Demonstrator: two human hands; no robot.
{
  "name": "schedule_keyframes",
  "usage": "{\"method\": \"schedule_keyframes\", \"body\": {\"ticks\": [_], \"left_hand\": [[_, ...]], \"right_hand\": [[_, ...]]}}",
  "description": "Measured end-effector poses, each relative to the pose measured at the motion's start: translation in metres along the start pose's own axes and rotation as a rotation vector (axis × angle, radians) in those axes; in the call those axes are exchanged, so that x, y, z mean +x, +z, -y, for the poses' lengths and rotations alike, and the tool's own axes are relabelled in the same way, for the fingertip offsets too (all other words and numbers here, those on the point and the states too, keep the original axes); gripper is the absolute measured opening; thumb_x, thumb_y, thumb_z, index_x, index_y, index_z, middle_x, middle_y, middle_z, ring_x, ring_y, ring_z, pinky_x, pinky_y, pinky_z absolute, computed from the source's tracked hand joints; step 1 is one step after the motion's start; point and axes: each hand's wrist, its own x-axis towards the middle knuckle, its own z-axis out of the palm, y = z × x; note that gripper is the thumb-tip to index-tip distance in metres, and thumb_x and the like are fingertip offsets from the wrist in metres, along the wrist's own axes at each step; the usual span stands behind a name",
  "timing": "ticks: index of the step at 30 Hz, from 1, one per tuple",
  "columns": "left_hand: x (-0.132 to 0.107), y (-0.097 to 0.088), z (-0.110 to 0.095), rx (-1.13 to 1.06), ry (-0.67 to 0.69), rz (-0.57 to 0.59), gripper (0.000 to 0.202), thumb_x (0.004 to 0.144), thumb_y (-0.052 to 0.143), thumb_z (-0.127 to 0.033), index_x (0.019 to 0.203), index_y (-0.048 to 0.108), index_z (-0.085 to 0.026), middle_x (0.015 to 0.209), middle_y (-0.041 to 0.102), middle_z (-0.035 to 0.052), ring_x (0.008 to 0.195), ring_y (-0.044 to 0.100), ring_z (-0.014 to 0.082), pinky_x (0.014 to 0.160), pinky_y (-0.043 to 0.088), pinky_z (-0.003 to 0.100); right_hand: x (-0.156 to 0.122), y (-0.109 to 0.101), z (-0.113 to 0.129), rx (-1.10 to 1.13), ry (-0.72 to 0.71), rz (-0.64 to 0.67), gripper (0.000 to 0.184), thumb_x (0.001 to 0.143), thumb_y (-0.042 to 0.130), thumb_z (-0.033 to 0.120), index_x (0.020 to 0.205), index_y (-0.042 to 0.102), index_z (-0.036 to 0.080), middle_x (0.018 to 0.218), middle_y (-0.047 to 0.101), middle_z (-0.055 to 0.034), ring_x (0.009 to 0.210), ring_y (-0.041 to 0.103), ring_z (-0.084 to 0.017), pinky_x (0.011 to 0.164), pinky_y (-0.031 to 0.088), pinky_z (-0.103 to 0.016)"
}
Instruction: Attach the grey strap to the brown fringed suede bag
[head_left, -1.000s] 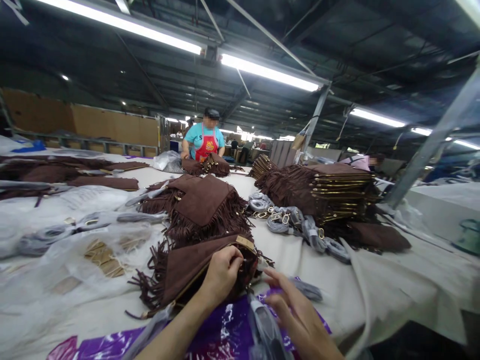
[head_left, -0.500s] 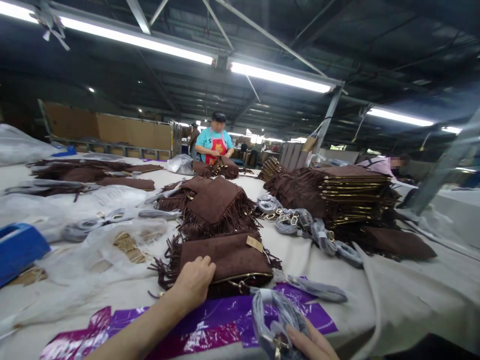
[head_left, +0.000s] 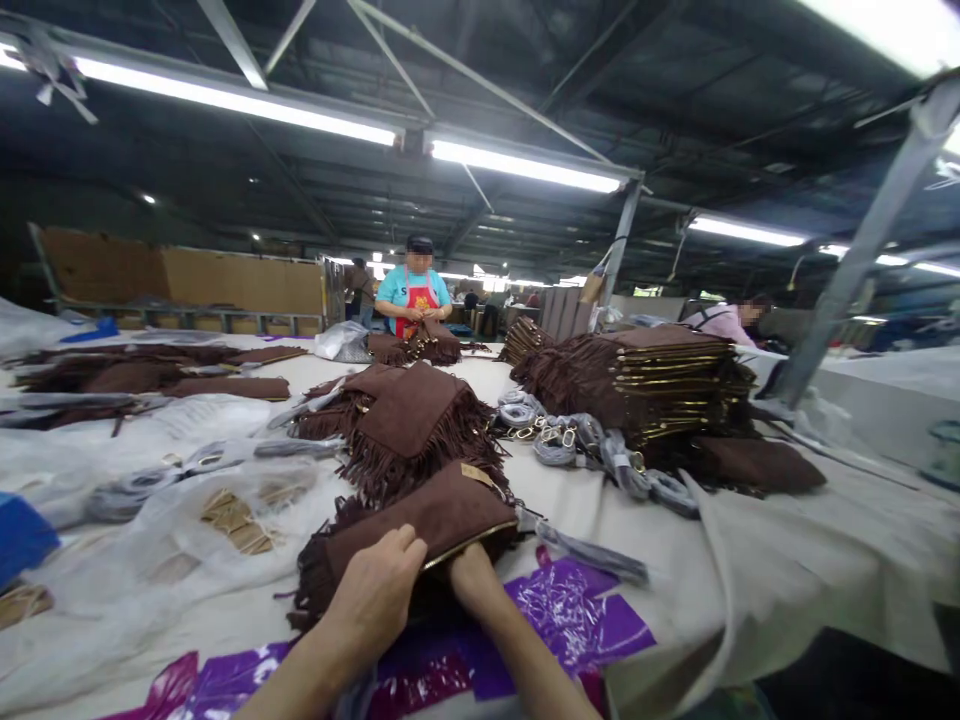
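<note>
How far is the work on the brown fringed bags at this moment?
Done, it seems: a tall stack of bags stands at the right. In hand: the left hand presses on the nearest bag, and the right hand reaches into its opening; its fingers are hidden. Left: loose bags lie behind it, and wrapped grey straps are on the table.

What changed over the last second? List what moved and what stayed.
The right hand, which held a wrapped grey strap half a second ago, no longer shows it and now reaches under the brown fringed bag's flap. The left hand stays pressed on the bag. The stacked bags and the strap bundles are unmoved.
</note>
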Motion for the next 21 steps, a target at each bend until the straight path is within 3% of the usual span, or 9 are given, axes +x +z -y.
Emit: {"method": "schedule_keyframes", "body": {"ticks": [2,4,6,8,11,14,18,19,21], "left_hand": [[-0.006,0.007,0.008,-0.113,0.01,-0.007,0.029,0.083,0.039,-0.003,0.096,0.058,-0.02,0.102,0.06,0.007,0.096,0.058,0.0203,0.081,0.046,0.029],[-0.01,0.01,0.012,-0.276,0.041,-0.062,0.03,0.084,0.04,-0.005,0.1,0.06,-0.02,0.1,0.06,0.0065,0.095,0.058,0.019,0.083,0.046,0.027],[-0.01,0.009,0.01,-0.407,0.066,-0.13,0.031,0.085,0.039,-0.007,0.1,0.063,-0.019,0.097,0.061,0.0062,0.094,0.058,0.0184,0.084,0.045,0.026],[-0.008,0.005,0.006,-0.465,0.074,-0.172,0.031,0.084,0.04,-0.007,0.096,0.066,-0.018,0.093,0.061,0.0061,0.091,0.058,0.0185,0.083,0.044,0.026],[-0.009,-0.004,0.007,-0.507,0.12,-0.12,0.027,0.082,0.045,-0.01,0.091,0.068,-0.018,0.092,0.062,0.0053,0.09,0.059,0.0184,0.083,0.044,0.025],[-0.027,-0.017,0.021,-0.559,0.143,-0.016,0.026,0.088,0.045,-0.017,0.101,0.068,-0.019,0.098,0.063,0.0047,0.094,0.059,0.0178,0.085,0.043,0.024],[-0.071,-0.022,0.039,-0.452,-0.07,-0.025,0.026,0.09,0.039,-0.018,0.087,0.065,-0.019,0.091,0.063,0.0044,0.085,0.058,0.0171,0.077,0.042,0.025],[-0.081,-0.019,0.039,-0.405,-0.119,-0.003,0.022,0.088,0.042,-0.017,0.081,0.063,-0.018,0.088,0.063,0.0042,0.082,0.057,0.0174,0.075,0.042,0.026],[-0.097,-0.009,0.032,-0.328,-0.176,0.084,0.01,0.082,0.05,-0.017,0.078,0.06,-0.018,0.088,0.063,0.0044,0.083,0.057,0.0192,0.072,0.04,0.027]], "right_hand": [[0.006,-0.007,-0.006,-0.055,0.064,0.0,0.005,0.062,0.067,0.019,0.066,0.064,0.021,0.081,0.073,-0.0063,0.091,0.065,-0.026,0.083,0.053,-0.038],[0.008,-0.009,-0.013,-0.089,0.173,0.022,0.004,0.067,0.063,0.024,0.065,0.062,0.021,0.067,0.068,-0.0045,0.074,0.065,-0.023,0.067,0.055,-0.034],[0.006,-0.001,-0.02,-0.099,0.301,0.081,0.019,0.078,0.053,0.032,0.064,0.059,0.021,0.052,0.06,-0.0013,0.053,0.06,-0.019,0.045,0.049,-0.026],[0.002,0.012,-0.024,-0.101,0.398,0.167,0.03,0.085,0.042,0.037,0.064,0.057,0.021,0.045,0.053,0.0013,0.04,0.051,-0.014,0.034,0.039,-0.02],[-0.008,0.021,-0.019,-0.113,0.459,0.312,0.033,0.087,0.04,0.038,0.065,0.057,0.02,0.044,0.053,0.0022,0.034,0.047,-0.011,0.032,0.037,-0.017],[-0.022,0.004,-0.005,-0.171,0.471,0.442,0.03,0.085,0.046,0.039,0.065,0.058,0.019,0.047,0.059,-0.0004,0.032,0.048,-0.011,0.03,0.039,-0.019],[-0.058,-0.015,0.004,-0.305,0.375,0.47,0.03,0.084,0.053,0.044,0.063,0.051,0.022,0.048,0.061,-0.0002,0.031,0.05,-0.013,0.03,0.034,-0.019],[-0.072,-0.012,0.003,-0.378,0.281,0.438,0.03,0.084,0.055,0.045,0.065,0.051,0.023,0.05,0.062,0.0001,0.035,0.053,-0.014,0.033,0.035,-0.02],[-0.103,0.009,-0.003,-0.655,-0.068,0.306,0.021,0.083,0.061,0.042,0.075,0.056,0.023,0.058,0.066,-0.0023,0.051,0.064,-0.02,0.046,0.043,-0.024]]}}
